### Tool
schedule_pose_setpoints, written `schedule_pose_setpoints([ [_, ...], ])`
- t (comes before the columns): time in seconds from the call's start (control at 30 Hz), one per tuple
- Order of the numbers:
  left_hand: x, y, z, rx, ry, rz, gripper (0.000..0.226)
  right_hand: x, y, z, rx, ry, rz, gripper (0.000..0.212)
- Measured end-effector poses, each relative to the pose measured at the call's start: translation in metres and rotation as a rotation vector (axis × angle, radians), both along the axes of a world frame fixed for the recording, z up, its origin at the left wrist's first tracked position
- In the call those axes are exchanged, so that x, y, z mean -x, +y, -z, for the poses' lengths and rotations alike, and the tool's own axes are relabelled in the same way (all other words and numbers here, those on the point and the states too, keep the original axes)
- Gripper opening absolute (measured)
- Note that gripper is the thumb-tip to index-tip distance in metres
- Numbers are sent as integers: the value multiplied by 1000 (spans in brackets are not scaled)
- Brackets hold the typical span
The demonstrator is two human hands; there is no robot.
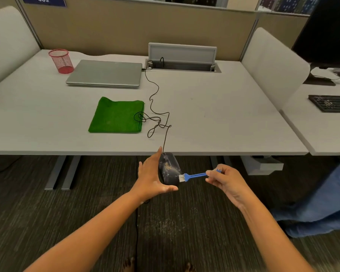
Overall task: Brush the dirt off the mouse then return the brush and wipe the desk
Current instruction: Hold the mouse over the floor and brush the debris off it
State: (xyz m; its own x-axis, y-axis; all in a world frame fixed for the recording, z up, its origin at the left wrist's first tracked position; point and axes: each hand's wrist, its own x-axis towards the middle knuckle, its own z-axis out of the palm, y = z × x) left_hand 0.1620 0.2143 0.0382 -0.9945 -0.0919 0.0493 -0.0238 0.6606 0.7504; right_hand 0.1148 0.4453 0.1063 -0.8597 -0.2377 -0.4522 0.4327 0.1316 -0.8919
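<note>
With the left hand (152, 177) cradling the mouse (170, 168) on straight fingers beyond the desk (224, 114) edge and the right hand (223, 179) pinching the brush (192, 176), a hard stroke could knock the mouse off toward the floor.

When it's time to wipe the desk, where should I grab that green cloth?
Take the green cloth by its near left corner, coming from the front. It lies flat and folded, and the mouse cable loops over its right edge, so lifting there would likely drag the cable.
</note>
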Motion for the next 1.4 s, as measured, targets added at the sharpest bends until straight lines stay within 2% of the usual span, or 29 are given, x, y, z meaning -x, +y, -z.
schedule_pose_setpoints([
  [0.1, -1, 1, -1, -7, 1, -1, 126, -2, -5, 1, 5, 41, -45, 16],
  [0.27, 1, 0, 0, -6, 6, -29, 128, -6, -12, 7, -137, 128, -126, 11],
  [0.53, 0, -3, -1, -7, 13, -41, 128, 0, 7, 7, -126, 89, -38, 12],
  [0.8, 0, -2, 1, 7, 14, -27, 129, 5, 1, 3, 123, -21, 38, 12],
  [0.97, -1, -2, 0, 11, 16, -26, 129, 7, -10, 3, 125, -101, 44, 9],
  [1.23, -4, -4, -2, 21, 6, -32, 128, 12, -5, 5, 257, -305, 252, 4],
  [1.4, -5, -4, 1, 30, -9, -22, 127, 14, -13, 3, 290, -347, 238, 4],
])
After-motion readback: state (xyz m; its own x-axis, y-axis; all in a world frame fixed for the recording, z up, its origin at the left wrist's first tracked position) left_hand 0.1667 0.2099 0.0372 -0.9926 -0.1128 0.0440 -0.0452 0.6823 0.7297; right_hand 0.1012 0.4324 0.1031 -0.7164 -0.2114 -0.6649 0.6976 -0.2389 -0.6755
